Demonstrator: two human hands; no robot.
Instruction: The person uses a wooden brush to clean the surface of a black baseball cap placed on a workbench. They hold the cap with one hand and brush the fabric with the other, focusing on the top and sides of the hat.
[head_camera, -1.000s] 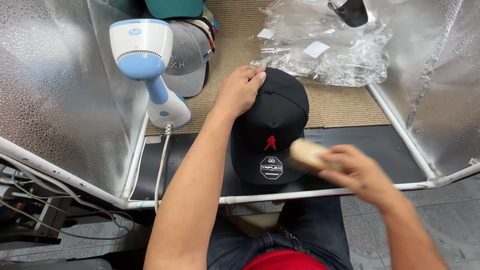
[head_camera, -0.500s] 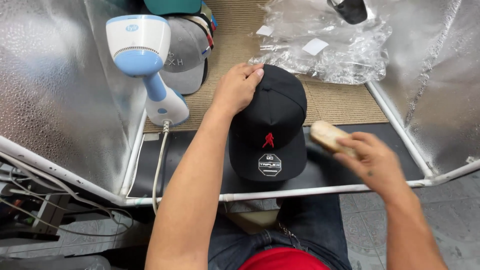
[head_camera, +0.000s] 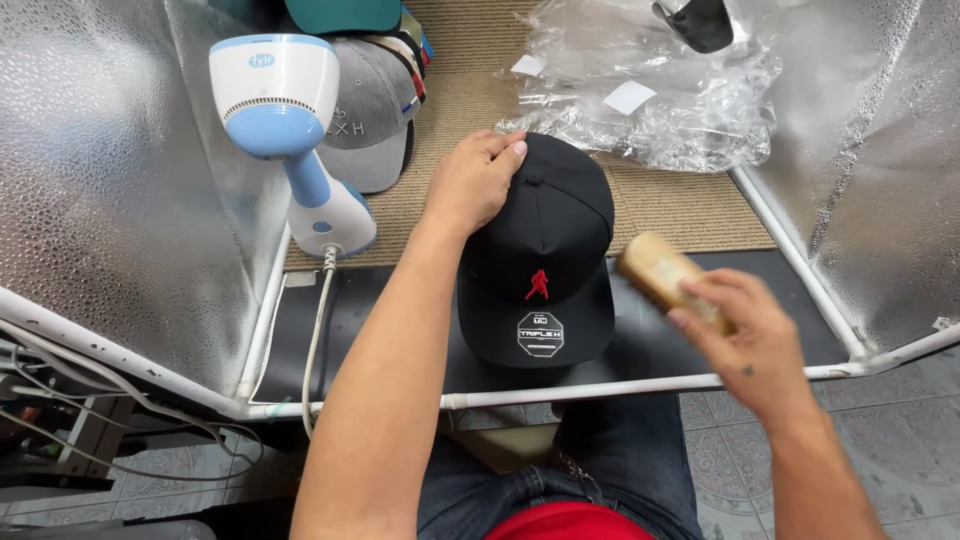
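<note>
Black cap (head_camera: 545, 250) with red emblem, round brim sticker, lies flat.

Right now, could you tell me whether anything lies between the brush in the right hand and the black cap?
Nothing visible does. The right hand holds the wooden brush just off the cap's right side, with only bare black mat between them. The left hand rests on the black cap at its far left, away from that gap.

Matt black cloth cap (head_camera: 548, 250), pale wooden brush (head_camera: 658, 272), glossy plastic steamer (head_camera: 285, 130), crinkly clear plastic bags (head_camera: 650, 90), dimpled silvery walls (head_camera: 90, 180).
</note>
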